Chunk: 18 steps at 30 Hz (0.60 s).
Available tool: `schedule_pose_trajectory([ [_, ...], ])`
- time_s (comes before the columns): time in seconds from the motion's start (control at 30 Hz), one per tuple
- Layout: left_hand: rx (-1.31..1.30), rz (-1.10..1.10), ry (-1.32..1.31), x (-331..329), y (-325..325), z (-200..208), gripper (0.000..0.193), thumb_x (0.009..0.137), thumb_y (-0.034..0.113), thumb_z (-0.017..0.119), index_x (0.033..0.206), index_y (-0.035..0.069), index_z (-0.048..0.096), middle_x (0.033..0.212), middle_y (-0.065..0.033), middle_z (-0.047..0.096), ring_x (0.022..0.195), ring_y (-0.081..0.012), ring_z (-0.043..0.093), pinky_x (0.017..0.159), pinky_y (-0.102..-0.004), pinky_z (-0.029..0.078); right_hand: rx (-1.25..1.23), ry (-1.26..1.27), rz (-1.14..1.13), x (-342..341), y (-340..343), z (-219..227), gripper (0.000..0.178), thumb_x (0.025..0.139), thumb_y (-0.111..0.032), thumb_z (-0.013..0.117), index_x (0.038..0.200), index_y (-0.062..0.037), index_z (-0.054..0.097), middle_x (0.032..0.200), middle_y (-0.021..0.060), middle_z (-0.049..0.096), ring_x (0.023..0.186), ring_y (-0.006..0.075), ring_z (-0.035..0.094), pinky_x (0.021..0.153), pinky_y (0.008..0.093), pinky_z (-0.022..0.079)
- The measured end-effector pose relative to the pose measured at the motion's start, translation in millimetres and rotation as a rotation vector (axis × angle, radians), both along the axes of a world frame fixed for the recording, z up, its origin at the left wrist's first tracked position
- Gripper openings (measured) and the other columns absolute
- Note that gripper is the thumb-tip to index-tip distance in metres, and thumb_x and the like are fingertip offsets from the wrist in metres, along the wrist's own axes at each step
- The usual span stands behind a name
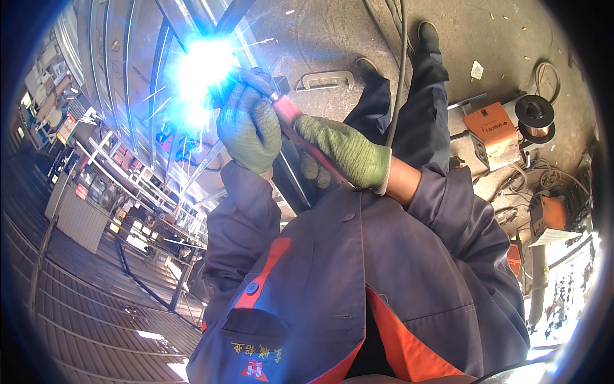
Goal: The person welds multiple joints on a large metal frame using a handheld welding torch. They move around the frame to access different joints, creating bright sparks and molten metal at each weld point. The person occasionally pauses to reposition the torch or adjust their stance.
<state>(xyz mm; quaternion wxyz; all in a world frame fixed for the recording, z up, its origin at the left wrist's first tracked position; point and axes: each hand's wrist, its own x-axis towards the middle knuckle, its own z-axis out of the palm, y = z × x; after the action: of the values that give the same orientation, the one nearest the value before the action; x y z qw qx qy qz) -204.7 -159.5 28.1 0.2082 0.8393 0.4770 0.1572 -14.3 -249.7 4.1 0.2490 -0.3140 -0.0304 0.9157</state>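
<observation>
A red-handled welding torch [289, 114] slants up and left from my right hand [345, 152], whose green-gloved fingers wrap round the handle. Its bare metal neck [274, 95] leads toward a blinding blue-white arc, with sparks flying off. My left hand [248, 131], in a green glove too, is closed at the front of the torch, close beside the arc; its fingertips are partly lost in the glare. Under the light lie long metal bars of a frame [160, 77]. The torch tip and the spot being welded are hidden by the brightness.
On the floor ahead lies a metal handle-shaped piece [326, 79], with a thick cable [401, 70] running past my legs. To the right stand an orange wire feeder [492, 133] with a black wire spool [535, 118], coiled cables and another orange machine [554, 213]. Racks and equipment fill the left.
</observation>
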Motion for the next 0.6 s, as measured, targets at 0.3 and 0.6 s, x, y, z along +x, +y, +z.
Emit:
schedule_pose_trajectory([
  [0.3, -0.005, 0.036, 0.048, -4.6, -3.8, -2.6, 0.029, 0.105, 0.021, 0.060, 0.116, 0.000, 0.075, 0.116, -0.0239, 0.077, 0.096, -0.0457, 0.075, 0.084, -0.0503, 0.059, -0.056, 0.028, 0.110, 8.5, 6.1, -1.1, 0.062, 0.113, -0.060, 0.060, 0.151, -0.0107, 0.064, 0.100, 0.0097, 0.076, 0.074, 0.0161, 0.072, 0.061, 0.0302, 0.057],
  [0.6, -0.056, 0.049, 0.038, -11.8, -6.9, -6.2, 0.028, 0.105, 0.019, 0.060, 0.117, -0.001, 0.075, 0.116, -0.0241, 0.077, 0.099, -0.0468, 0.076, 0.089, -0.0509, 0.060, -0.103, 0.050, 0.054, 4.1, 7.4, 4.1, 0.087, 0.099, -0.090, 0.054, 0.123, -0.0085, 0.072, 0.083, 0.0099, 0.070, 0.065, 0.0178, 0.063, 0.054, 0.0332, 0.049],
])
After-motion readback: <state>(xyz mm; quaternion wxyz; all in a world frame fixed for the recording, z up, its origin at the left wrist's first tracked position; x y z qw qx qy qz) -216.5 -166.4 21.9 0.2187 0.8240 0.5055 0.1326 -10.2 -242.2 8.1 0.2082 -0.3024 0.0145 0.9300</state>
